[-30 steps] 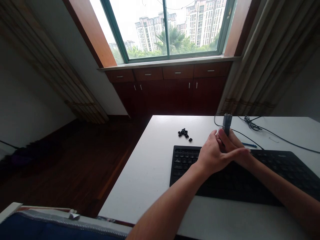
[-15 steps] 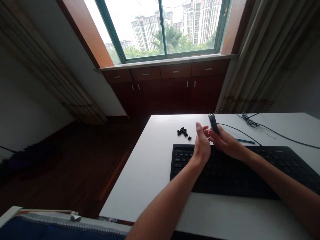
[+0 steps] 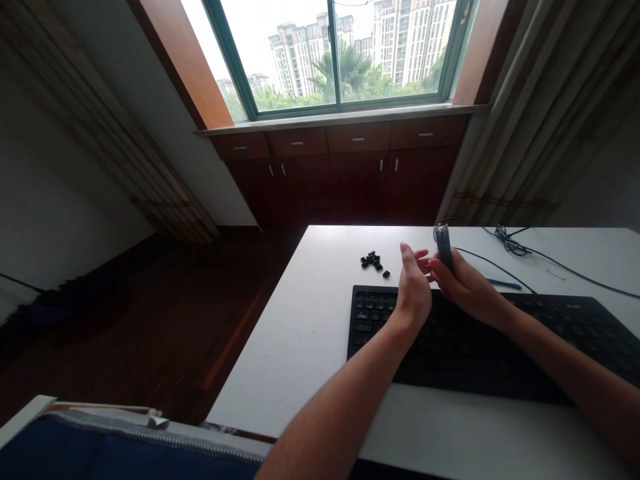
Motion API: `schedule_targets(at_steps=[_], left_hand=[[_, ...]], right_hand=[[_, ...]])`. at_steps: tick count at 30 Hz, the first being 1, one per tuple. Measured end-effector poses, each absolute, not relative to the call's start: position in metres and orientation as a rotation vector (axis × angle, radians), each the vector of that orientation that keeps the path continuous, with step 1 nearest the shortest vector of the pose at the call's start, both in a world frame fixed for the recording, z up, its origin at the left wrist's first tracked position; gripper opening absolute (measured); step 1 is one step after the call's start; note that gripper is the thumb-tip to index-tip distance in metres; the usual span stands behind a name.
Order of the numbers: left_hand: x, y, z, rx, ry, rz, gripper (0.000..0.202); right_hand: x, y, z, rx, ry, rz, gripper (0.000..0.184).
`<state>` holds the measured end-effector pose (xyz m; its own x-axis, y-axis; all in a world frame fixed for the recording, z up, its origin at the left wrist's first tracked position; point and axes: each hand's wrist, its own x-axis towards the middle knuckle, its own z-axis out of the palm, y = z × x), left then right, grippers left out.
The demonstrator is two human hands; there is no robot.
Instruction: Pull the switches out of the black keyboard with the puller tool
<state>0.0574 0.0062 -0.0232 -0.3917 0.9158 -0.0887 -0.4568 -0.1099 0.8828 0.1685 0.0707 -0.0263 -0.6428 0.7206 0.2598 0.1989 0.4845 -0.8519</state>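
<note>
Head view, right hand (image 3: 467, 288) gripping dark cylinder (image 3: 444, 247)

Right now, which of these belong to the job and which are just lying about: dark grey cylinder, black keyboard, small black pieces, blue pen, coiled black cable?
Seems in use: dark grey cylinder in the right hand; black keyboard under both hands; small black pieces nearest the open left hand.
Lying about: blue pen; coiled black cable.

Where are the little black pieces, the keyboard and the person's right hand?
Small black pieces (image 3: 373, 261): head view, middle of the pile.
Keyboard (image 3: 370, 320): head view, its left keys.
Right hand (image 3: 467, 288): head view, its middle.
</note>
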Motion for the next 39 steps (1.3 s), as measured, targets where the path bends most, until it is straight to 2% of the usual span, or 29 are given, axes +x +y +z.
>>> schedule_targets(at_steps=[3, 8, 14, 23, 34, 39], left_hand=[[0.057, 0.007, -0.025, 0.628, 1.110, 1.693, 0.083], [0.058, 0.006, -0.024, 0.607, 1.081, 1.712, 0.081], [0.058, 0.006, -0.024, 0.614, 1.094, 1.716, 0.081], [0.059, 0.008, -0.023, 0.617, 1.107, 1.725, 0.078], [0.058, 0.006, -0.020, 0.610, 1.101, 1.704, 0.079], [0.059, 0.007, -0.024, 0.621, 1.082, 1.728, 0.080]], right_hand=[[0.171, 0.070, -0.022, -0.656, -2.289, 1.029, 0.030], [0.171, 0.070, -0.028, -0.780, -2.175, 1.036, 0.027], [0.175, 0.065, -0.031, -0.773, -2.192, 0.987, 0.031], [0.172, 0.061, -0.030, -0.736, -1.822, 1.287, 0.028], [0.193, 0.075, -0.027, -0.619, -2.176, 1.180, 0.025], [0.192, 0.069, -0.021, -0.709, -2.285, 0.987, 0.023]])
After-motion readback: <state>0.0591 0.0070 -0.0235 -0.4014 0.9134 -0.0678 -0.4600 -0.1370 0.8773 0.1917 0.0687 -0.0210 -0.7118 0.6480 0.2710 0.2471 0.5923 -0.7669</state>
